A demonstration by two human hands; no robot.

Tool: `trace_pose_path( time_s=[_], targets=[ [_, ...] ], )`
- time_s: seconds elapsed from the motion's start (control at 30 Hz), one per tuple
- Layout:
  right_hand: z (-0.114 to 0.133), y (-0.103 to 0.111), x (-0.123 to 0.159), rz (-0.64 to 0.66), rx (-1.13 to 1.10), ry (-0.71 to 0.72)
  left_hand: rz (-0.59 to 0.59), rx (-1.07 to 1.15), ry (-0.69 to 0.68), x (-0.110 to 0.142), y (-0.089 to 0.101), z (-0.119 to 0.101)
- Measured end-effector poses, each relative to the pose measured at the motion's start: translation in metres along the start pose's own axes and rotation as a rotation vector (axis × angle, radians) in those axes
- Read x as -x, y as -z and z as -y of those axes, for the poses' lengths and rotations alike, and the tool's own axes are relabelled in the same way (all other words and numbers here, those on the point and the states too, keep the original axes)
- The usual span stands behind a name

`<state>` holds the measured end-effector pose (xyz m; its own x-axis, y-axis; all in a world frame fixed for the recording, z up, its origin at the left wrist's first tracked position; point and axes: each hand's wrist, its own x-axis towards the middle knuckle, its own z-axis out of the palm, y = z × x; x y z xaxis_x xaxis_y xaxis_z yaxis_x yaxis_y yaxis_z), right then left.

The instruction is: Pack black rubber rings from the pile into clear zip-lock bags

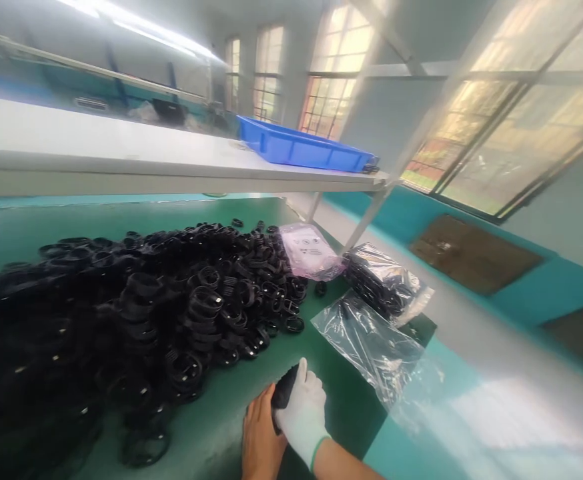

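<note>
A large heap of black ring-shaped parts (201, 307) covers the left and middle of the green table (231, 420). Near the front edge, my bare left hand (262, 430) is wrapped round the near-left side of a dark black piece (284, 392). My right hand (304, 410), in a white glove with a green cuff, grips the same piece from the right. Fingers hide most of it, so its exact kind does not show. To the right of my hands lies a clear plastic bag (371, 347), flat and crumpled.
Behind that bag sits another clear bag packed with black parts (376, 287). A pinkish bag with a printed white sheet (311, 250) lies beside the heap. Above the table runs a white shelf (121, 150) carrying a blue bin (306, 148). A shelf post (366, 220) stands at the right.
</note>
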<state>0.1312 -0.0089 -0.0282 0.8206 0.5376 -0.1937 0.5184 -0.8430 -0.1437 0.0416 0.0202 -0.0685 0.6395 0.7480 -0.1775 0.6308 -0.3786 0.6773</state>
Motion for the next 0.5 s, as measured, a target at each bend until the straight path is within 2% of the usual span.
trace_pose_path(
  time_s=[0.13, 0.2, 0.27, 0.33, 0.4, 0.43, 0.5],
  targets=[
    [-0.005, 0.008, -0.011, 0.081, -0.089, -0.009, -0.042, -0.057, -0.003, -0.004, -0.004, -0.012],
    [-0.016, 0.019, -0.016, 0.133, -0.23, -0.018, -0.072, -0.113, -0.019, -0.003, 0.004, -0.029],
    [-0.039, 0.039, -0.018, 0.199, -0.427, -0.063, -0.054, -0.112, -0.077, -0.002, 0.018, -0.052],
    [-0.078, 0.067, -0.017, 0.248, -0.629, -0.122, 0.009, -0.016, -0.126, -0.003, 0.032, -0.079],
    [-0.131, 0.098, -0.011, 0.261, -0.769, -0.153, 0.058, 0.099, -0.125, -0.005, 0.034, -0.112],
    [-0.162, 0.113, -0.006, 0.238, -0.814, -0.183, 0.071, 0.132, -0.127, -0.005, 0.026, -0.13],
    [-0.227, 0.134, 0.006, 0.171, -0.827, -0.232, 0.098, 0.132, -0.193, -0.003, -0.006, -0.169]
  ],
)
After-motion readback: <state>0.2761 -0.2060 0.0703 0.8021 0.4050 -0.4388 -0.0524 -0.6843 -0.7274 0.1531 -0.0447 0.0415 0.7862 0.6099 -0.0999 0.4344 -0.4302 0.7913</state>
